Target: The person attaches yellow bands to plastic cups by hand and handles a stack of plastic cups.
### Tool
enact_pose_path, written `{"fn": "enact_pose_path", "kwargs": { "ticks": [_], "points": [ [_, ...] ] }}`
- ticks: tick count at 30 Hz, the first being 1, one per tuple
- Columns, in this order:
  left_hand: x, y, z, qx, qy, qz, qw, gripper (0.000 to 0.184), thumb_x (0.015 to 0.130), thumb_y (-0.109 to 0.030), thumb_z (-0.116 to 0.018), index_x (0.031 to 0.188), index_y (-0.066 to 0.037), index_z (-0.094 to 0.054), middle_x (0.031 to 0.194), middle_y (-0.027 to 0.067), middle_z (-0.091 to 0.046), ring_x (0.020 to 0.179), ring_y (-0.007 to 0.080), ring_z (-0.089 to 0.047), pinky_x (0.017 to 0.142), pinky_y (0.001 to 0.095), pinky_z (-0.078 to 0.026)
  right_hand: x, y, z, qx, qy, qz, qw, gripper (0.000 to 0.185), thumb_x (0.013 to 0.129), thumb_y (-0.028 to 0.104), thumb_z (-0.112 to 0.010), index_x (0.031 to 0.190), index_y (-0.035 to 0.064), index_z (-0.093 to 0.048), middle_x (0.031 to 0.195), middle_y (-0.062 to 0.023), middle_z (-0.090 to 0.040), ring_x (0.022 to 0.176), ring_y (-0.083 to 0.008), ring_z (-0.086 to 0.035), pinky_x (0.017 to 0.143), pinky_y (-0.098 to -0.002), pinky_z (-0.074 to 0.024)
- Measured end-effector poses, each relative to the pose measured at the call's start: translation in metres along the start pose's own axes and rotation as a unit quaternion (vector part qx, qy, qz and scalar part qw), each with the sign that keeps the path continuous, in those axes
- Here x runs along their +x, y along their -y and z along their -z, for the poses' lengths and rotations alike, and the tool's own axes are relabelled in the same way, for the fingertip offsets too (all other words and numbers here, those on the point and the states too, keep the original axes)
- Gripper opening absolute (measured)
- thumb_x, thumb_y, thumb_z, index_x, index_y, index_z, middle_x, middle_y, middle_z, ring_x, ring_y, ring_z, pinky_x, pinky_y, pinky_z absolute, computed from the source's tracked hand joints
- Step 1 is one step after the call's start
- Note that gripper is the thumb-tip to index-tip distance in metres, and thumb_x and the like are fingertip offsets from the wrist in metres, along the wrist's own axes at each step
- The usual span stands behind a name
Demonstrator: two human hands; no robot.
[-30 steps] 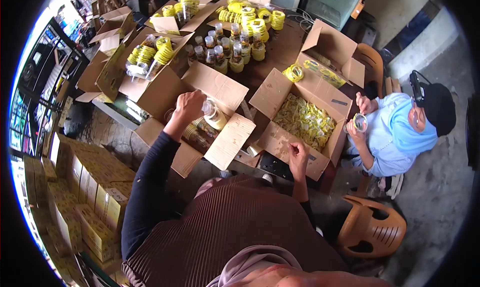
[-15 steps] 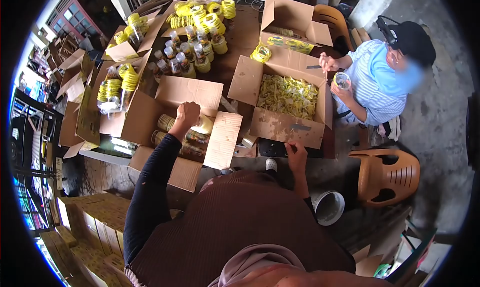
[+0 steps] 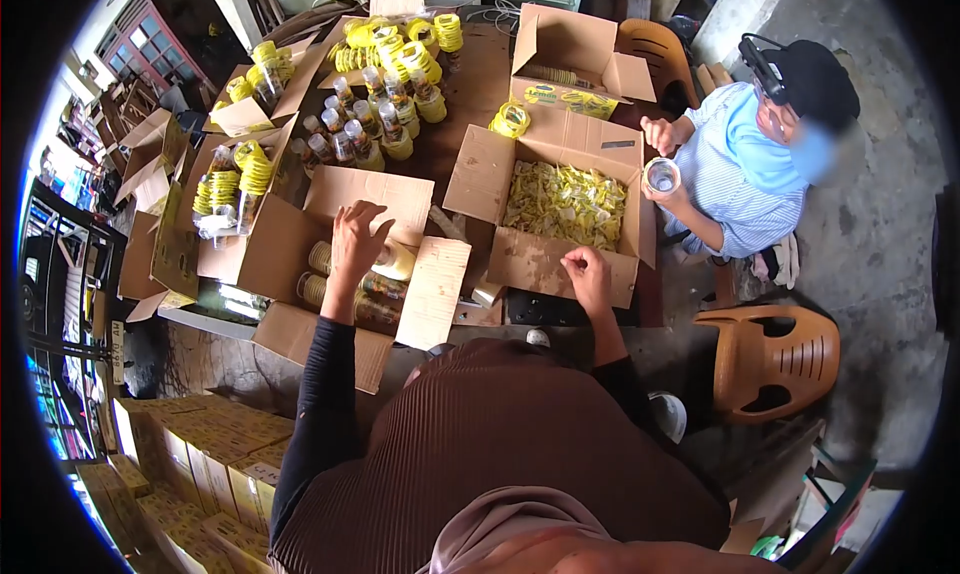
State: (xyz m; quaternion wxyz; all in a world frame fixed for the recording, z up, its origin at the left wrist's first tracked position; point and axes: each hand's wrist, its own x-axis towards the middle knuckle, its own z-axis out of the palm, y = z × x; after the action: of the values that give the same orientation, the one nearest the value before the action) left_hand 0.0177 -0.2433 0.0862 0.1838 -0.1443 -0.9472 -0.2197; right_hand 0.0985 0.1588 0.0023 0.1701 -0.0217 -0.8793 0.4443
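My left hand (image 3: pixel 354 242) is above an open cardboard box (image 3: pixel 275 242), fingers apart, with nothing seen in it. Inside that box lie stacked jars and a pale, cream-coloured container (image 3: pixel 396 264) just right of the hand. My right hand (image 3: pixel 588 275) hangs over the front flap of a second box (image 3: pixel 560 264); its fingers are curled together, and what they hold, if anything, is too small to make out. Small yellow packets (image 3: pixel 565 206) fill this second box.
Jars with clear tops (image 3: pixel 358 134) and yellow rings (image 3: pixel 395 49) stand on the table behind. A co-worker (image 3: pixel 740 154) at the right holds a clear jar (image 3: pixel 661 177). An orange chair (image 3: pixel 780 364) is at the right; stacked cartons (image 3: pixel 210 454) stand lower left.
My left hand has opened from a closed shape over the left box. My right hand stays curled near the second box's front flap. The view has turned, and the co-worker's jar has tilted.
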Motion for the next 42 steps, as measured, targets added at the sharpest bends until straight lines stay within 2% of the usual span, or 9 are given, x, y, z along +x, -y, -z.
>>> {"fn": "enact_pose_path", "kwargs": {
  "ticks": [4, 6, 8, 16, 19, 25, 28, 33, 42],
  "points": [
    [-0.025, -0.010, 0.011, -0.022, -0.049, 0.011, 0.998, 0.019, 0.081, -0.016, -0.072, 0.098, -0.008, -0.068, 0.096, 0.0061, -0.066, 0.095, 0.0274, -0.062, 0.101, 0.0498, -0.040, 0.044, -0.024, -0.009, -0.007, 0.049, -0.040, 0.998, 0.008, 0.081, 0.007, -0.070, 0.084, 0.0044, -0.064, 0.077, -0.0108, -0.063, 0.069, -0.0237, -0.062, 0.062, -0.0339, -0.0477],
    [-0.042, -0.016, 0.014, -0.002, -0.084, 0.035, 0.996, 0.017, 0.080, -0.011, -0.071, 0.095, -0.007, -0.068, 0.094, 0.0070, -0.066, 0.091, 0.0281, -0.062, 0.099, 0.0486, -0.041, 0.063, -0.051, -0.020, -0.047, 0.053, 0.046, 0.996, 0.009, 0.079, -0.001, -0.064, 0.085, 0.0051, -0.064, 0.083, -0.0120, -0.064, 0.080, -0.0273, -0.064, 0.067, -0.0367, -0.0490],
    [-0.058, -0.020, 0.016, -0.012, -0.117, 0.045, 0.992, 0.016, 0.078, -0.001, -0.070, 0.093, -0.003, -0.068, 0.092, 0.0121, -0.066, 0.085, 0.0296, -0.064, 0.077, 0.0382, -0.051, 0.082, -0.060, -0.024, -0.095, 0.078, 0.102, 0.987, 0.014, 0.076, -0.005, -0.059, 0.084, 0.0058, -0.064, 0.091, -0.0127, -0.064, 0.091, -0.0309, -0.063, 0.075, -0.0389, -0.0501],
    [-0.117, -0.060, 0.017, -0.041, -0.143, 0.214, 0.966, 0.014, 0.083, -0.006, -0.069, 0.096, -0.002, -0.068, 0.092, 0.0130, -0.066, 0.084, 0.0293, -0.065, 0.076, 0.0378, -0.051, 0.194, -0.061, -0.076, -0.056, 0.122, 0.178, 0.975, 0.016, 0.078, 0.005, -0.068, 0.093, 0.0080, -0.063, 0.098, -0.0124, -0.062, 0.097, -0.0328, -0.060, 0.083, -0.0409, -0.0500],
    [-0.130, -0.072, 0.014, -0.017, -0.141, 0.241, 0.960, 0.013, 0.083, -0.006, -0.068, 0.096, -0.002, -0.068, 0.090, 0.0128, -0.066, 0.082, 0.0288, -0.065, 0.075, 0.0374, -0.050, 0.238, -0.049, -0.095, -0.135, 0.110, 0.207, 0.963, 0.025, 0.079, 0.007, -0.068, 0.103, 0.0078, -0.061, 0.109, -0.0135, -0.057, 0.104, -0.0343, -0.054, 0.091, -0.0417, -0.0470],
    [-0.155, -0.099, 0.010, 0.063, -0.137, 0.289, 0.945, 0.011, 0.083, -0.006, -0.067, 0.093, -0.001, -0.068, 0.089, 0.0132, -0.066, 0.084, 0.0298, -0.065, 0.076, 0.0374, -0.051, 0.291, -0.049, -0.144, -0.251, 0.087, 0.264, 0.927, 0.037, 0.078, 0.015, -0.068, 0.113, 0.0078, -0.059, 0.114, -0.0113, -0.058, 0.106, -0.0317, -0.053, 0.086, -0.0446, -0.0470],
    [-0.174, -0.111, 0.007, 0.083, -0.131, 0.320, 0.935, 0.012, 0.083, -0.006, -0.067, 0.093, 0.000, -0.068, 0.089, 0.0136, -0.066, 0.083, 0.0298, -0.065, 0.076, 0.0371, -0.051, 0.302, -0.048, -0.156, -0.313, 0.085, 0.277, 0.905, 0.026, 0.077, 0.020, -0.068, 0.101, 0.0098, -0.064, 0.103, -0.0087, -0.067, 0.104, -0.0278, -0.054, 0.084, -0.0469, -0.0444],
    [-0.189, -0.132, 0.003, 0.058, -0.132, 0.373, 0.917, 0.012, 0.082, -0.008, -0.068, 0.092, -0.001, -0.067, 0.088, 0.0127, -0.065, 0.084, 0.0313, -0.062, 0.079, 0.0403, -0.049, 0.311, -0.041, -0.149, -0.250, 0.039, 0.335, 0.908, 0.016, 0.070, 0.016, -0.071, 0.085, 0.0119, -0.065, 0.086, -0.0062, -0.070, 0.098, -0.0263, -0.055, 0.083, -0.0443, -0.0373],
    [-0.158, -0.134, -0.009, 0.074, -0.125, 0.340, 0.929, 0.013, 0.083, -0.009, -0.067, 0.094, -0.003, -0.068, 0.090, 0.0116, -0.065, 0.086, 0.0306, -0.061, 0.084, 0.0413, -0.047, 0.310, -0.032, -0.122, -0.257, 0.033, 0.341, 0.904, 0.025, 0.070, 0.019, -0.075, 0.090, 0.0118, -0.061, 0.100, -0.0041, -0.066, 0.102, -0.0256, -0.054, 0.086, -0.0449, -0.0352]
  ]
}}
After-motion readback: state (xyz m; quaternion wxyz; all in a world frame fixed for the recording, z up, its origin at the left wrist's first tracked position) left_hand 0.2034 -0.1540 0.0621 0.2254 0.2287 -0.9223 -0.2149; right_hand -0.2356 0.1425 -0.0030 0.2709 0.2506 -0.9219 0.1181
